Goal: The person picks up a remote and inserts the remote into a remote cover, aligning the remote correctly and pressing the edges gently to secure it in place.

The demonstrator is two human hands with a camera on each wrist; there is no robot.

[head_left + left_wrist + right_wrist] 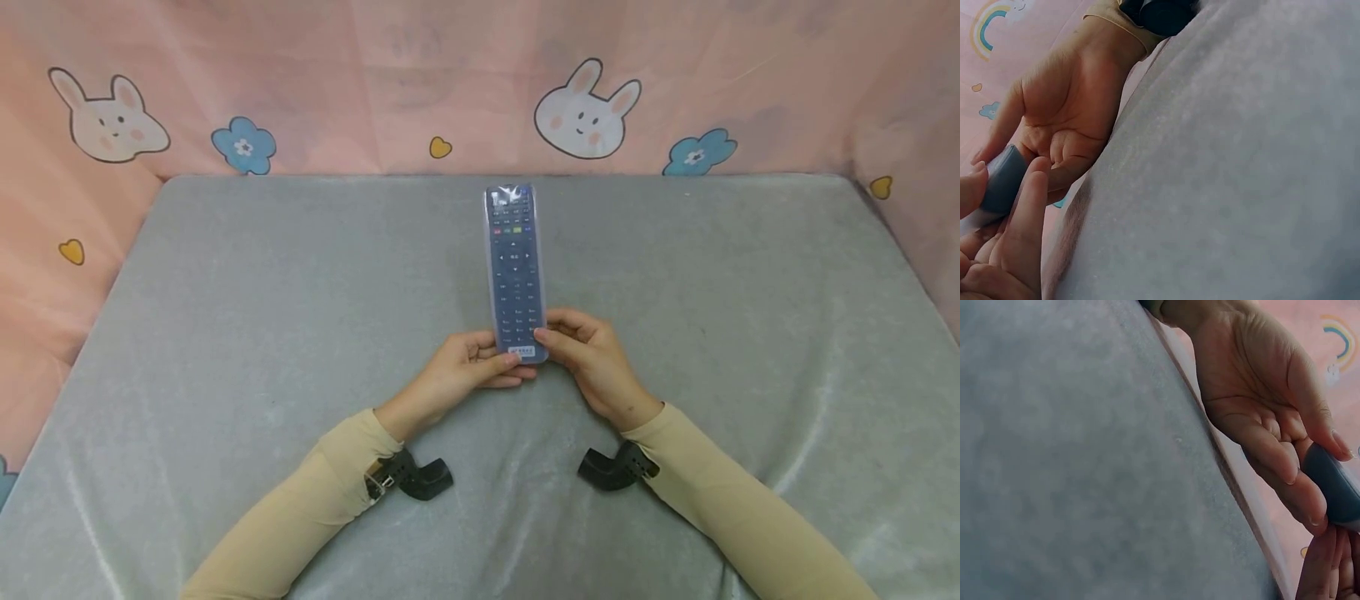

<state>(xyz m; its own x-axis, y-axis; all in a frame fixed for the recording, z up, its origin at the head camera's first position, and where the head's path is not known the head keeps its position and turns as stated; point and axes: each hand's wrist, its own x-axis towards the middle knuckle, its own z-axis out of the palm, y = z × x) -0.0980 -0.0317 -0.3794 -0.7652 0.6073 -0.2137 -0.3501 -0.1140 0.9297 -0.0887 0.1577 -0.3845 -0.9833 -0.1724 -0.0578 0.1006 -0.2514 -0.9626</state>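
A dark blue remote control (pixel 516 275) in a clear cover stands in the middle of the head view, its buttons facing me and its long side pointing away. My left hand (pixel 467 367) grips its near end from the left, thumb on the front and fingers behind. From the right, my right hand (pixel 592 358) pinches the same end, thumb over the lower right edge. Both wrist views show only the near end of the remote (pixel 1005 181), between the fingers of the two hands; the rest of it is hidden or out of frame there.
A grey velvety cloth (pixel 300 292) covers the table. Behind it hangs a pink curtain (pixel 480 75) printed with rabbits, flowers and hearts. Black camera mounts (pixel 423 479) are strapped at both wrists, over beige sleeves (pixel 300 500).
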